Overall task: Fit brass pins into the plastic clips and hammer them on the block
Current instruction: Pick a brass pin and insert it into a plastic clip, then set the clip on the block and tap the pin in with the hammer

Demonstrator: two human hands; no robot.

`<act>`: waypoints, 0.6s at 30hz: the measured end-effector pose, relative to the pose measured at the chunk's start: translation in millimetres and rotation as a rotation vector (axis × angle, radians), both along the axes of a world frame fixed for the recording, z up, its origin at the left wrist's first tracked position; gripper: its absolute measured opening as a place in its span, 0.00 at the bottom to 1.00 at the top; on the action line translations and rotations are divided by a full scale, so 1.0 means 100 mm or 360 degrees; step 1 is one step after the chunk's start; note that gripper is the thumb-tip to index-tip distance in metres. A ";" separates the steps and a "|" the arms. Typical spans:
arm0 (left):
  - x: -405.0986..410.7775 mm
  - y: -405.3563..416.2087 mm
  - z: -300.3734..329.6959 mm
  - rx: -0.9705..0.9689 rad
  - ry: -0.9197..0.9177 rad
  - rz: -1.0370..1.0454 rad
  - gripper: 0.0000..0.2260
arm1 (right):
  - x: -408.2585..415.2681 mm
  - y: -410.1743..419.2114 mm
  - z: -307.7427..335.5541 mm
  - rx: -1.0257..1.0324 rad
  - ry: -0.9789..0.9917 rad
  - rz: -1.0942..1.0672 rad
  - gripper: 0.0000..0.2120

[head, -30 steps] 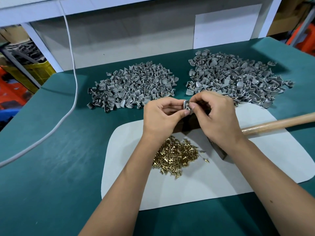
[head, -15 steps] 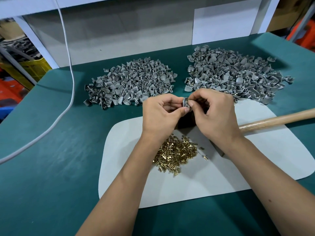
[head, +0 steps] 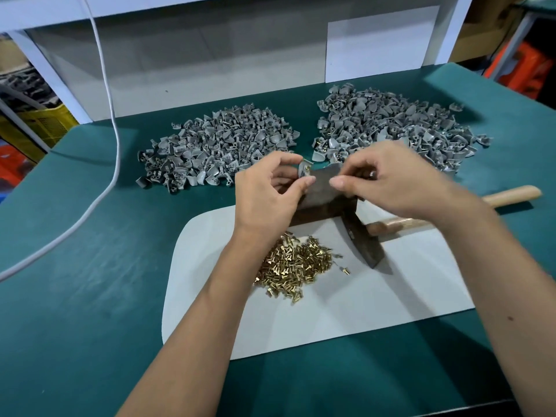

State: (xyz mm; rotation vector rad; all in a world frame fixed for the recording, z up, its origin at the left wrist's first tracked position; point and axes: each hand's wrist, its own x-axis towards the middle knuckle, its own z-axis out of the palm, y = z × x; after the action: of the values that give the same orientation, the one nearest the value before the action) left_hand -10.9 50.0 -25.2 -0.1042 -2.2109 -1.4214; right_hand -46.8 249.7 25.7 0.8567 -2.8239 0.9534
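Green covers our bench (head: 90, 281), with a white mat (head: 346, 311) laid in front of us. We pinch 1 grey clip (head: 304, 170) in our left hand (head: 267, 194), brass already showing in it, just above the dark block (head: 325, 191). Our right hand (head: 391, 182) has its fingers curled near the clip; whether it grips anything, we cannot tell. Hammering looks next: the hammer (head: 365, 245) lies untouched, and 2 clip heaps (head: 219, 149) and the brass pins (head: 293, 266) remain plentiful.
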 end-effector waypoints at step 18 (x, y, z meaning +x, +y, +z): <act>-0.03 -0.23 0.00 0.0128 -0.0454 -0.0152 0.03 | 0.06 0.34 0.33 0.0015 -0.0465 0.0364 0.05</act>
State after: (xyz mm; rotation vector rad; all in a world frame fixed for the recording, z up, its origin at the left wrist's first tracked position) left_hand -13.4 27.2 -25.2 0.0232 -2.3987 -1.6639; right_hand -41.0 283.6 58.4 1.1489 -3.0185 1.1838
